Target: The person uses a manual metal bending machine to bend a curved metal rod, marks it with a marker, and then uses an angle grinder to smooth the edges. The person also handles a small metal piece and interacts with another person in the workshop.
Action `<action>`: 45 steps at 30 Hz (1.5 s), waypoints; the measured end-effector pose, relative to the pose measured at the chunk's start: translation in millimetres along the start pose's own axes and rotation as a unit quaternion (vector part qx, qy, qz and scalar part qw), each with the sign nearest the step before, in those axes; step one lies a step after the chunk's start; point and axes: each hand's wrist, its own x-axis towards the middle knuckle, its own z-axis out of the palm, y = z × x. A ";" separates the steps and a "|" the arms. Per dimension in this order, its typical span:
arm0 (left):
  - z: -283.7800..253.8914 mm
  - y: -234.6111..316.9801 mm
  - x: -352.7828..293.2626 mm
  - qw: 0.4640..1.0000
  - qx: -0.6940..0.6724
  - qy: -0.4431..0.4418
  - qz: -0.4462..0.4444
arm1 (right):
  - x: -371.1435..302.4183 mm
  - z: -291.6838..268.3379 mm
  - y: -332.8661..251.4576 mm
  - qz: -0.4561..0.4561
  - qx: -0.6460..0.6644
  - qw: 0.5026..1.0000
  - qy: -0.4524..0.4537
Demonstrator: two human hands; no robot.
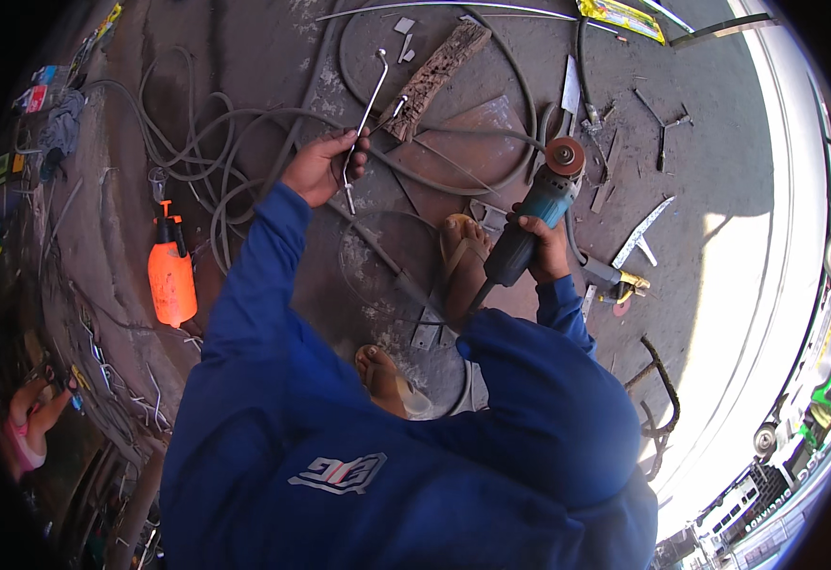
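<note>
My left hand [318,171] is closed around a thin, shiny metal rod [374,93], bent along its length, with a small rounded knob at its upper end. The rod's lower end sticks out below my fingers. In my right hand [548,249] is an angle grinder [548,198] with a teal and black body. Its reddish-brown disc [567,166] points away from me and faces up; whether it spins cannot be told. Between the two tools, a rough wood block [439,78] lies on the ground, with a small metal piece [399,106] at its near end.
Looped cables [192,157] spread across the left ground. An orange spray bottle [172,280] stands there. A rusty metal plate [482,133] lies ahead of my sandaled feet. At right are a three-armed wrench [662,125], a yellow-handled tool [632,283] and a curved dark bar [672,385]. Another person [30,427] is far left.
</note>
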 end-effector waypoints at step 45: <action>-9.6 5.5 2.0 0.994 0.003 -0.060 0.093 | 14.7 19.5 -3.2 0.029 -0.046 0.997 -0.049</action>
